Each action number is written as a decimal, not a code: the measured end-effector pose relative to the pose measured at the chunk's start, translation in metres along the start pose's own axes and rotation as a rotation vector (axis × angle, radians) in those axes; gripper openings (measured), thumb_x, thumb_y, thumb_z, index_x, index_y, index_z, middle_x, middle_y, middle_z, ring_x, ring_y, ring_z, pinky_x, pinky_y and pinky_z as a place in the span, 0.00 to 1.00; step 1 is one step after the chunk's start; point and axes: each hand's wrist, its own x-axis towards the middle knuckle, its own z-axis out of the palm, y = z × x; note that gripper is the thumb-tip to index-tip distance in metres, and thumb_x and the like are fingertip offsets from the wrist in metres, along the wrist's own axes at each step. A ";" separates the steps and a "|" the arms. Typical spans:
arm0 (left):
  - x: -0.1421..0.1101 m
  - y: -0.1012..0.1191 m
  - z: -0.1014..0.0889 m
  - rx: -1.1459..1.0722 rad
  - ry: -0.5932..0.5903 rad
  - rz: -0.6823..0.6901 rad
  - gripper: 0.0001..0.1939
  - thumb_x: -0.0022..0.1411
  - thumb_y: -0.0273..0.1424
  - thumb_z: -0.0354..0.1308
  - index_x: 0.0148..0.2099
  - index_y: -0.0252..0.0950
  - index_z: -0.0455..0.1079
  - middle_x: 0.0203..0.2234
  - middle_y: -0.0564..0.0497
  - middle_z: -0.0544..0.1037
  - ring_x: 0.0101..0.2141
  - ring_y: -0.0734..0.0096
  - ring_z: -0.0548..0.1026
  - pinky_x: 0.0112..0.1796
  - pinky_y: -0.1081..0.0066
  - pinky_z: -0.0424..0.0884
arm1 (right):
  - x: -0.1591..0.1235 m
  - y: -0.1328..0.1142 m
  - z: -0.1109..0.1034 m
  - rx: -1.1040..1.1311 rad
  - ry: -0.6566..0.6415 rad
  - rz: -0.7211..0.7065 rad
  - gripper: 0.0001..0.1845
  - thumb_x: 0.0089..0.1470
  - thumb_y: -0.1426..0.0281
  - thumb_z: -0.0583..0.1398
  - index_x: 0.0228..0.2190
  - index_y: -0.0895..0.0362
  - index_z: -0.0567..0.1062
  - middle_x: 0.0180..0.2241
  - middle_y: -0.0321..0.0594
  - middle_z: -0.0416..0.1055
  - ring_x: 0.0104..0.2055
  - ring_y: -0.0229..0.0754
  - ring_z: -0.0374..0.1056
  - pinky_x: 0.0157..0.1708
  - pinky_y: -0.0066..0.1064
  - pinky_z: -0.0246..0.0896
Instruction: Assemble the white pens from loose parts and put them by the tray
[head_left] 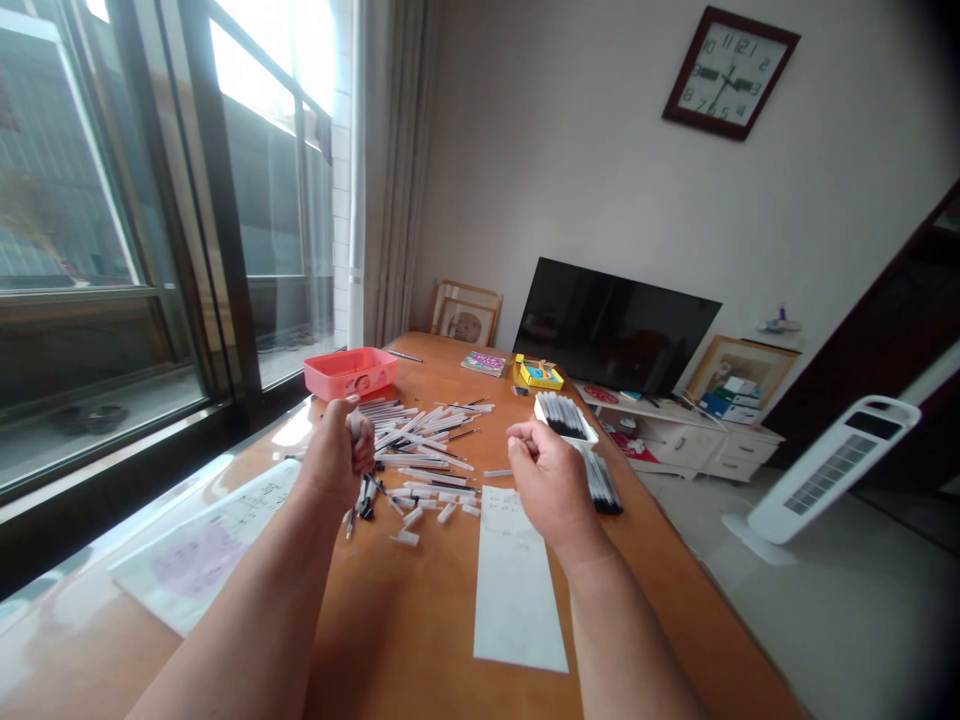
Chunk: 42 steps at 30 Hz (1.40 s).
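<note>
My left hand (339, 452) is closed in a fist, thumb up, with a whitish translucent pen part (355, 425) showing between thumb and fingers. My right hand (546, 470) is curled with its fingertips together; what they hold, if anything, is hidden. A short clear tube (497, 473) lies by its fingertips; I cannot tell whether they touch. Between the hands spread loose white pen barrels (427, 440), with thin dark refills among them. Nearer to me lie several translucent caps (447, 513) and small black pieces (367, 497). Under my right hand is a white paper strip (517, 600) with handwriting.
A white tray (592, 435) of black-ended pens stands right, more pens (602, 482) beside it. A red plastic basket (350, 374) is at the back left, a booklet (484, 364) and yellow box (540, 375) at the back. Written sheets (202, 550) lie left on the wooden table (405, 630).
</note>
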 end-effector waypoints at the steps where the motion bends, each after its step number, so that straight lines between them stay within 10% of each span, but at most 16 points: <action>1: 0.000 0.000 0.000 0.000 0.001 -0.001 0.22 0.57 0.46 0.54 0.18 0.40 0.60 0.07 0.58 0.52 0.10 0.78 0.48 0.14 0.73 0.44 | 0.003 0.001 -0.006 -0.024 0.013 0.011 0.12 0.60 0.67 0.55 0.39 0.53 0.78 0.35 0.41 0.78 0.36 0.44 0.71 0.35 0.29 0.60; 7: -0.002 0.000 0.004 0.011 -0.001 -0.011 0.20 0.57 0.46 0.54 0.19 0.40 0.61 0.08 0.58 0.53 0.11 0.78 0.48 0.14 0.73 0.43 | 0.015 0.032 -0.026 -0.201 -0.075 0.152 0.09 0.54 0.70 0.57 0.32 0.54 0.78 0.28 0.37 0.75 0.30 0.41 0.67 0.29 0.28 0.54; 12: -0.004 0.003 0.006 0.010 0.042 -0.019 0.22 0.57 0.46 0.54 0.18 0.41 0.58 0.07 0.59 0.51 0.10 0.78 0.47 0.14 0.73 0.43 | 0.000 0.064 -0.022 -0.383 -0.395 0.222 0.06 0.45 0.78 0.59 0.22 0.55 0.73 0.24 0.37 0.71 0.28 0.40 0.64 0.27 0.28 0.47; 24: 0.001 0.001 -0.001 -0.009 0.067 0.005 0.19 0.55 0.46 0.57 0.21 0.40 0.62 0.08 0.59 0.53 0.10 0.78 0.48 0.13 0.73 0.43 | -0.015 0.084 0.019 -0.489 -0.554 0.147 0.17 0.48 0.80 0.59 0.42 0.59 0.77 0.46 0.49 0.73 0.48 0.47 0.70 0.43 0.29 0.58; 34: -0.006 0.013 -0.003 0.003 0.168 0.050 0.20 0.56 0.47 0.56 0.21 0.41 0.60 0.08 0.59 0.53 0.10 0.78 0.49 0.14 0.72 0.46 | -0.004 0.033 0.059 -0.474 -0.488 -0.030 0.13 0.58 0.72 0.58 0.43 0.53 0.78 0.44 0.44 0.75 0.44 0.46 0.71 0.40 0.32 0.58; 42: -0.009 0.029 -0.011 -0.070 0.303 0.112 0.20 0.59 0.47 0.53 0.22 0.41 0.59 0.09 0.59 0.53 0.11 0.78 0.50 0.15 0.72 0.47 | 0.007 -0.022 0.137 -0.257 -0.574 -0.435 0.14 0.58 0.66 0.59 0.45 0.50 0.79 0.47 0.40 0.76 0.53 0.49 0.65 0.53 0.38 0.59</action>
